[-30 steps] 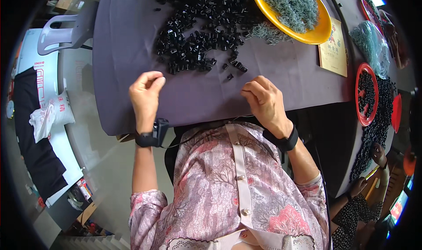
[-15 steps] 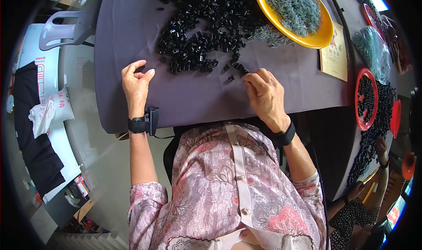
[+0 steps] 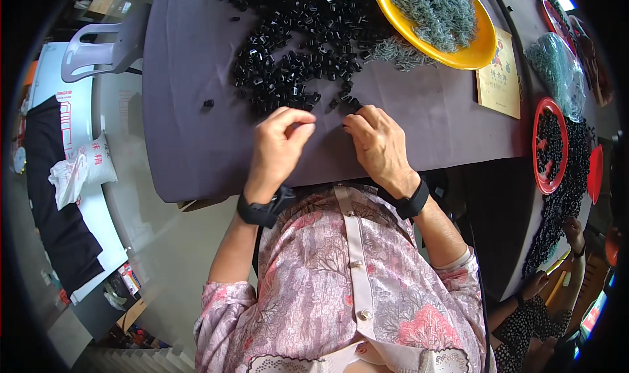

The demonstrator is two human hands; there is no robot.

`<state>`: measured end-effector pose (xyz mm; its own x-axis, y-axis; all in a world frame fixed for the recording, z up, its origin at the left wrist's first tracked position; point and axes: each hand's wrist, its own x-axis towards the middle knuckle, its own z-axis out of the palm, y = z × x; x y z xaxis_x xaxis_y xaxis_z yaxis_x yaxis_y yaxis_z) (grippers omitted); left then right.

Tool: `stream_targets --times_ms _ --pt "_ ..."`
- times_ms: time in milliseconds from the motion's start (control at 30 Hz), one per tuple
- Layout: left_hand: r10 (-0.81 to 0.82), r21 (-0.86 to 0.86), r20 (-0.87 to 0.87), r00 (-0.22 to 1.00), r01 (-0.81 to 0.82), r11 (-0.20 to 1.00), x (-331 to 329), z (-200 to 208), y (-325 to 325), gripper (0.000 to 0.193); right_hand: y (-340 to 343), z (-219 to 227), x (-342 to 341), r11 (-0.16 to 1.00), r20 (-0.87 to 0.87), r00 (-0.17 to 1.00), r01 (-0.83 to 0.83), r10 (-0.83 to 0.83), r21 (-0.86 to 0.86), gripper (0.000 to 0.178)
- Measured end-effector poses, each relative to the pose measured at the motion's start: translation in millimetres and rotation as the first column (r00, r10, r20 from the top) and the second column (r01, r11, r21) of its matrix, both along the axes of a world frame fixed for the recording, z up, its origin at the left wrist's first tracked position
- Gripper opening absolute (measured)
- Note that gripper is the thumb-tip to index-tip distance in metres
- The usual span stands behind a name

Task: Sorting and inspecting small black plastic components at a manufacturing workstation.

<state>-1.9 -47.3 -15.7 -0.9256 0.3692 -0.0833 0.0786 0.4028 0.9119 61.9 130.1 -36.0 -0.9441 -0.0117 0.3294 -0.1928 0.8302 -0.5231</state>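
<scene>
My left hand [image 3: 278,150] is over the purple-grey tablecloth [image 3: 445,127], its fingers curled toward the thumb with a narrow gap at the tips. Nothing shows between them. To its right, my right hand [image 3: 381,147] is pinched, with a small dark bit, apparently a black plastic piece [image 3: 345,126], at its fingertips. Just beyond both hands lies a large spread of small shiny black plastic pieces [image 3: 288,65]. One loose black piece [image 3: 208,103] sits apart on the cloth at the left.
A yellow dish [image 3: 481,57] of clear grey tube-like pieces stands far right, beside a tan booklet [image 3: 499,78]. More clear pieces [image 3: 400,53] lie by its rim. Further right are a red tray [image 3: 536,153] and a co-worker's hand [image 3: 572,232]. A grey chair [image 3: 98,48] stands left.
My left hand has let go of a black piece at the left and moved right, toward the other hand. My right hand has shifted slightly left. The view has tilted a little.
</scene>
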Motion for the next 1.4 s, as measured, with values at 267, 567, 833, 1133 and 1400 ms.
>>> stream_targets --times_ms 267,567,833,1133,1400 --pt "-0.108 0.045 0.034 0.994 0.106 0.993 7.3 -3.3 45.2 0.013 13.8 17.4 11.9 0.69 0.317 0.945 0.285 -0.084 -0.666 0.006" --pt "-0.105 0.383 0.368 0.924 -0.047 0.922 16.0 -4.5 68.0 0.021 21.0 20.2 1.6 0.465 0.325 0.942 0.326 -0.084 -0.823 0.017" --pt "-0.094 0.486 0.553 0.828 -0.228 0.844 10.2 -9.6 66.9 0.013 52.8 22.0 -12.6 0.914 0.111 0.982 0.184 -0.153 -0.363 0.014" --pt "-0.215 0.581 0.501 0.838 -0.142 0.802 11.8 -17.6 63.5 0.015 93.1 4.1 -46.4 0.959 -0.024 0.982 0.187 -0.187 0.214 0.012" --pt "-0.217 0.574 0.532 0.818 -0.16 0.803 10.6 -8.1 65.2 0.013 90.0 6.5 -43.5 0.979 -0.046 0.982 0.184 -0.181 0.083 0.012"
